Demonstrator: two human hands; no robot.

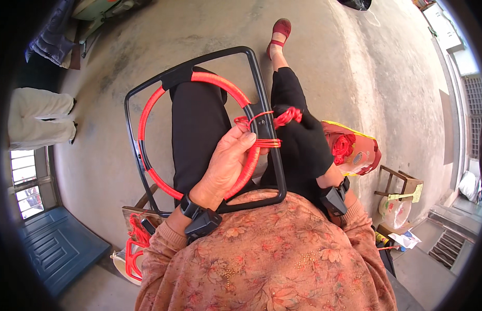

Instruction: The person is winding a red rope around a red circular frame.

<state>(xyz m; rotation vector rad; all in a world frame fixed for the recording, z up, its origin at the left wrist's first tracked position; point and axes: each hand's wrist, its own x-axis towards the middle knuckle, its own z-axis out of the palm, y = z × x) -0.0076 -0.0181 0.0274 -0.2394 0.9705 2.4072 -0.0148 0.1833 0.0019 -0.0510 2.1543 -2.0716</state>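
A black metal frame [257, 72], roughly square with rounded corners, lies over my lap. Inside it is a ring [215, 79], mostly wound with red cord, with black stretches bare. My left hand [228, 163] is closed around the ring's right side, thumb on top, where red cord strands [267, 143] loop round the frame's side bar. A twisted bundle of red cord [288, 117] hangs off that bar to the right. My right hand [330, 177] is down beside my right knee; only its wrist end shows, and the dark trouser leg hides its fingers.
To my right stands a red bag [363, 155] holding red material. Beyond it are a small wooden stool [402, 181] and a patterned bucket [395, 211]. At left, more red cord [140, 233] hangs by a wooden board. Another person's pale trouser legs [41, 111] show far left.
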